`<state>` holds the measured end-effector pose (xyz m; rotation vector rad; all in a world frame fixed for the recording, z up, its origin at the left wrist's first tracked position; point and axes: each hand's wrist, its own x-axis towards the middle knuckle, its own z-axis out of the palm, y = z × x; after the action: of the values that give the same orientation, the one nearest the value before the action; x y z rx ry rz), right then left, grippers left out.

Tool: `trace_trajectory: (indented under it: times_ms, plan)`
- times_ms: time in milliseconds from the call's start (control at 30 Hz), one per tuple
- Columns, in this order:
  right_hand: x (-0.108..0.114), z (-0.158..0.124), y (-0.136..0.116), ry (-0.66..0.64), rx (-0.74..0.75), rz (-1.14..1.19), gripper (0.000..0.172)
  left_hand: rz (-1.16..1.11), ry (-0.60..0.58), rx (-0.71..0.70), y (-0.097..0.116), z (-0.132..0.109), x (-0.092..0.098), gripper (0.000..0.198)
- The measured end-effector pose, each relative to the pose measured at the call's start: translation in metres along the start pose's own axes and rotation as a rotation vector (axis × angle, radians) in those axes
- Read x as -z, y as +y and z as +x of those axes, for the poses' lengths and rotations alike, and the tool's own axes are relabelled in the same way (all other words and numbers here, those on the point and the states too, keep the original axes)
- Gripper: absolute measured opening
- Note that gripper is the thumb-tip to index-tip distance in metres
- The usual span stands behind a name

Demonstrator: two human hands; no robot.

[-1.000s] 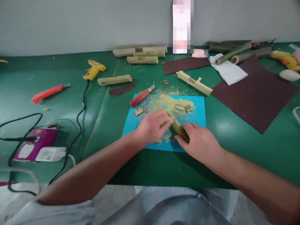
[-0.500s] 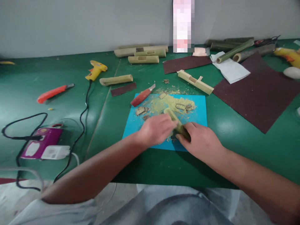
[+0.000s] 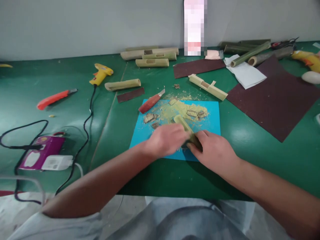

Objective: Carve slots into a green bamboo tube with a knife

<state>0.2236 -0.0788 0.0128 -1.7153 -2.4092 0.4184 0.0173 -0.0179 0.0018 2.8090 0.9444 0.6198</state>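
Over the blue mat (image 3: pixel 140 133), a short length of split bamboo (image 3: pixel 184 122) slants away from me. Its near end is wrapped by my right hand (image 3: pixel 216 150). My left hand (image 3: pixel 167 140) is closed against the side of the bamboo, its fingertips blurred; a dark edge shows under them, but what they hold is hidden. Pale yellow bamboo dust (image 3: pixel 180 110) and broken bark-like scraps (image 3: pixel 192 113) lie just beyond. A red-handled carving knife (image 3: pixel 151 102) rests across the mat's far left corner, blade pointing away.
More cut bamboo tubes (image 3: pixel 152 62) lie at the back, with a notched one (image 3: pixel 208 87) beyond the mat. Brown sandpaper-like sheets (image 3: pixel 272 100) spread at right. At left are a yellow glue gun (image 3: pixel 101 74), a red utility knife (image 3: pixel 53 99) and a purple power box (image 3: pixel 42 151) with cords.
My left hand has slid slightly along the bamboo toward my right hand, its fingers still blurred. My right hand keeps its grip in the same place. The view has shifted a little.
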Motion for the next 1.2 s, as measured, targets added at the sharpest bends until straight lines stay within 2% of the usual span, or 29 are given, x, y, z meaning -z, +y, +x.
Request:
trace_trajectory:
  times_ms: [100, 133, 200, 233, 367, 433, 500, 600, 733, 867, 1000, 1133, 1200]
  plan:
    - [-0.001, -0.001, 0.001, 0.023, -0.002, -0.006, 0.024, 0.011, 0.178, 0.114, 0.001, 0.001, 0.0, 0.033]
    - [-0.001, -0.001, 0.001, 0.023, 0.001, -0.004, 0.023, 0.007, 0.172, 0.072, 0.002, 0.002, -0.001, 0.034]
    - [-0.001, -0.001, 0.001, 0.013, 0.004, 0.001, 0.022, -0.016, 0.082, -0.057, 0.003, 0.001, -0.001, 0.035]
    - [-0.001, -0.001, 0.0, 0.011, 0.003, 0.003, 0.022, -0.022, 0.049, -0.073, 0.003, 0.002, -0.001, 0.035]
    - [0.0, -0.001, 0.0, 0.02, -0.005, -0.003, 0.023, -0.04, 0.187, 0.129, 0.0, 0.002, 0.0, 0.03]
    - [-0.001, -0.001, 0.0, 0.017, 0.007, -0.001, 0.023, -0.114, 0.105, 0.05, -0.002, 0.002, 0.0, 0.029]
    - [-0.001, -0.002, 0.0, 0.023, 0.017, 0.001, 0.023, -0.172, 0.072, 0.011, -0.005, 0.001, 0.0, 0.027]
    - [-0.001, -0.002, 0.001, 0.038, 0.016, -0.001, 0.024, -0.164, 0.195, 0.155, -0.009, 0.002, 0.0, 0.023]
    - [0.0, -0.003, 0.0, 0.029, 0.025, 0.006, 0.023, -0.208, 0.091, 0.111, -0.01, 0.002, 0.0, 0.023]
    - [0.0, -0.002, 0.0, 0.022, 0.019, 0.008, 0.023, -0.148, 0.177, 0.184, -0.008, 0.001, 0.0, 0.022]
    - [-0.001, -0.002, 0.0, 0.021, 0.023, 0.012, 0.023, -0.176, 0.057, 0.062, -0.005, 0.001, 0.001, 0.025]
    - [-0.001, -0.002, 0.0, 0.035, 0.024, 0.018, 0.023, -0.137, 0.156, 0.157, -0.003, 0.001, 0.001, 0.027]
    - [-0.001, -0.002, 0.0, 0.019, 0.024, 0.017, 0.023, -0.152, 0.087, 0.074, -0.001, 0.001, 0.0, 0.027]
